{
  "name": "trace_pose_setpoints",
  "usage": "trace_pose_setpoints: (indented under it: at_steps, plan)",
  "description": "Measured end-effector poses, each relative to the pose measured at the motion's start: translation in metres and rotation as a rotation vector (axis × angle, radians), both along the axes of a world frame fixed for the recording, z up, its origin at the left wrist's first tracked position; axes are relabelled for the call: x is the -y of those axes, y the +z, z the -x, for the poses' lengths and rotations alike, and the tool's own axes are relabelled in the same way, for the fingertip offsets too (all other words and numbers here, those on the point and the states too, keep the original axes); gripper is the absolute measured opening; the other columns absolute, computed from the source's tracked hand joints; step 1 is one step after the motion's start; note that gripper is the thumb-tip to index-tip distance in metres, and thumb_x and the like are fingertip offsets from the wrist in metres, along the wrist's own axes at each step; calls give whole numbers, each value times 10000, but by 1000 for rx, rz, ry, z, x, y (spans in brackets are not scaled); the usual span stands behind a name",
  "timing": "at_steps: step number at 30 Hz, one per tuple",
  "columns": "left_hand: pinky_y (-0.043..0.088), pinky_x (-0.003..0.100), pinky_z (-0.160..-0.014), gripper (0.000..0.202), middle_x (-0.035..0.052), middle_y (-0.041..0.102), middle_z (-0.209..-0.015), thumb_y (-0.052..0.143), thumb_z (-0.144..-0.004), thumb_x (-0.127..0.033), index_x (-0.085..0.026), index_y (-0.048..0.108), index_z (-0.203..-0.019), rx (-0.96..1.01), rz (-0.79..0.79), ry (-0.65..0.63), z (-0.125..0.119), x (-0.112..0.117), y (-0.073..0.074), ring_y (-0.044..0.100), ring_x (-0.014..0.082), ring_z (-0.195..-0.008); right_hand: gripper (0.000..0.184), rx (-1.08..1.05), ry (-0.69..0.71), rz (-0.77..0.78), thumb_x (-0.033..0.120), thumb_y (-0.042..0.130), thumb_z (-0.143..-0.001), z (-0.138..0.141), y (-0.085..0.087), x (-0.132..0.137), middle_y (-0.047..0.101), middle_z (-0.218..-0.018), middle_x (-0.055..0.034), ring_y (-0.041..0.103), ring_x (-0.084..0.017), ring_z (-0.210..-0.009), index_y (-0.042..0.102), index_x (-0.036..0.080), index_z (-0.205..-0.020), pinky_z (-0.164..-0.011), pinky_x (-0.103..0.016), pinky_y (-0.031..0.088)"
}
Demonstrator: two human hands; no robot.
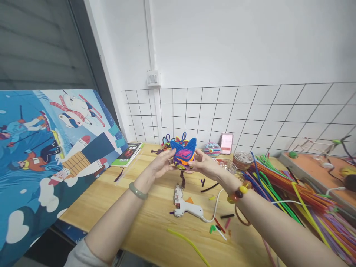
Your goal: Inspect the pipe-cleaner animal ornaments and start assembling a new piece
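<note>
A plump ornament of multicoloured fuzzy stems with two pointed blue ear-like tips (184,155) was held up above the pale wooden table (150,215), between the person's two hands. The left hand (163,164) had its fingers clamped on one side of it, and the right hand (205,165) had thumb and fingers pressed to the other. A dark brown tassel (182,179) hung beneath, in line with the upper end of a white glue gun (187,207); whether they touched could not be told. If the gun was hot, a lower hold could have brought the strands against its tip and singed or stuck them. Too tight a squeeze might have dented the soft body or loosened the tips. The looping white cord (217,209) lay near the right forearm, where a sweeping sleeve-side movement could have snagged it and dragged the gun.
</note>
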State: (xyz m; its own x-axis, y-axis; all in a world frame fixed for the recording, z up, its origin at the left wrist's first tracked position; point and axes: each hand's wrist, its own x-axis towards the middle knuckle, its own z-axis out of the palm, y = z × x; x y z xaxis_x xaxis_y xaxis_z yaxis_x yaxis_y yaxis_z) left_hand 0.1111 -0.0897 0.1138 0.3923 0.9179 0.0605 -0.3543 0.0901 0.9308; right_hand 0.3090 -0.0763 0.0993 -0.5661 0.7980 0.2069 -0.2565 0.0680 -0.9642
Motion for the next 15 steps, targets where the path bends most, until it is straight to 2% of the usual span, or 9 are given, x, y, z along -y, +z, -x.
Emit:
trace_pose_setpoints:
  at_steps: [5, 9, 15]
  plan:
    - [489, 375, -733, 430, 116, 633, -1042, 722, -657, -271, -187, 579, -1054, -80, -71, 34, -1, 0, -3, 624, 198, -818, 539, -2, 10, -2, 233, 734, -662, 5, 2, 2, 616, -1091, -42, 635, -182, -866, 474, 290, -1131, -758, -362, 527]
    - [491, 343, -713, 445, 117, 631, -1071, 739, -626, -221, -184, 586, -1042, -97, -92, 53, 1, -1, -4, 622, 208, -846, 435, -17, -2, 22, 294, 674, -735, 10, 1, 3, 614, -1092, -42, 629, -193, -884, 485, 289, -1127, -751, -374, 530]
    - [478, 344, -750, 450, 121, 613, -1122, 733, -629, -202, -179, 589, -1056, -104, -149, 28, 4, -1, -6, 601, 239, -936, 400, 1, -58, -1, 283, 686, -714, 13, -1, 2, 636, -1060, -47, 635, -198, -861, 515, 255, -1075, -697, -344, 538]
